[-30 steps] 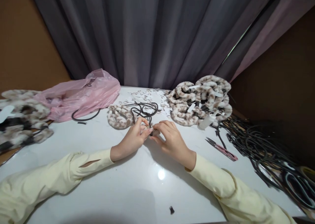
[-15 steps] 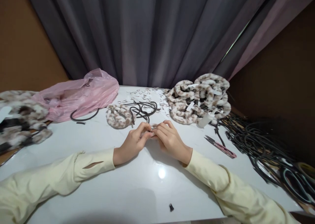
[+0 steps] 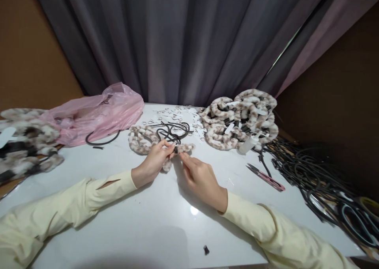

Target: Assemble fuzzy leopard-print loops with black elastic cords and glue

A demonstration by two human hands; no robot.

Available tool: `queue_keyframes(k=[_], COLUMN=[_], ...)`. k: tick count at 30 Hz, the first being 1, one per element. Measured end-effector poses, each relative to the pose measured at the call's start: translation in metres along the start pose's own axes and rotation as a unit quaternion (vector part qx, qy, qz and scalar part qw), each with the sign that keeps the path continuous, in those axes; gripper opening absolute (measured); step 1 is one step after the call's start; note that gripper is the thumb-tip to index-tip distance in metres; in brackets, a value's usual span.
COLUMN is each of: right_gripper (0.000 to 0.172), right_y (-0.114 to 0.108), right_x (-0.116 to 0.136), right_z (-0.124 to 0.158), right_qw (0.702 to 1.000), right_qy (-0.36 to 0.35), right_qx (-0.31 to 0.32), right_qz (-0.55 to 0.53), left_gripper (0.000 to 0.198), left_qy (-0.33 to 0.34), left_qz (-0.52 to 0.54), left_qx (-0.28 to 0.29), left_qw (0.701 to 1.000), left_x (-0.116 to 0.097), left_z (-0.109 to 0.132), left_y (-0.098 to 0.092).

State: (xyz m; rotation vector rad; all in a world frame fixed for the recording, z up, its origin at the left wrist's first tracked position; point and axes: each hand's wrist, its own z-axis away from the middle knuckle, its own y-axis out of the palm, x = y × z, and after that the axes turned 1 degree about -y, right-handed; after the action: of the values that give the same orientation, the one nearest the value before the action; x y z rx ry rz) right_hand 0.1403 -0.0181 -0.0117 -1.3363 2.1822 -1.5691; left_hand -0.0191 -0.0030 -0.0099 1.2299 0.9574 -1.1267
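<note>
My left hand (image 3: 153, 161) pinches a small furry beige-and-brown piece (image 3: 184, 147) at its dark end, with part of the fluff showing under the palm. My right hand (image 3: 199, 176) lies just right of it, its fingers curled and their tips at the same furry piece. Both hands rest on the white table (image 3: 154, 221). Right behind them lie a furry leopard-print hairband (image 3: 141, 138) and a tangle of bare black hairbands (image 3: 173, 130).
A pile of furry hairbands (image 3: 241, 119) and a small white bottle (image 3: 248, 144) sit at the back right, pink-handled snips (image 3: 266, 177) to the right, many black bands (image 3: 325, 178) beyond. A pink plastic bag (image 3: 94, 113) and more furry bands (image 3: 23, 142) are left. Small metal rings (image 3: 174, 112) are scattered behind.
The hands have drawn slightly apart. The left hand has moved up and back with the furry piece, which now shows stretched out to the right; the right hand has slid nearer to me.
</note>
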Motion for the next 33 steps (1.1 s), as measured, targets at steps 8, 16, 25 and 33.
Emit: queue_keyframes(k=[8,16,25,33], right_gripper=[0.022,0.031,0.031,0.021], right_y=[0.006,-0.001,-0.005,-0.004], right_x=[0.007,0.009,0.008,-0.017], right_z=[-0.013,-0.015,-0.014,-0.008], right_qw=[0.888,0.915,0.953,0.995], right_qy=[0.227,0.232,0.157,-0.071], right_qx=[0.103,0.055,0.068,0.004], right_qz=[-0.387,-0.325,-0.249,0.071], left_gripper=[0.029,0.024,0.015,0.016], left_qy=[-0.029,0.192,0.248,0.280], left_qz=[-0.004,-0.292,-0.360,-0.378], left_qx=[0.016,-0.044,-0.022,0.034], left_qw=[0.999,0.936,0.899,0.882], left_x=[-0.005,-0.004,-0.001,0.007], left_z=[0.004,-0.002,-0.007,-0.005], left_y=[0.004,0.000,-0.003,-0.003])
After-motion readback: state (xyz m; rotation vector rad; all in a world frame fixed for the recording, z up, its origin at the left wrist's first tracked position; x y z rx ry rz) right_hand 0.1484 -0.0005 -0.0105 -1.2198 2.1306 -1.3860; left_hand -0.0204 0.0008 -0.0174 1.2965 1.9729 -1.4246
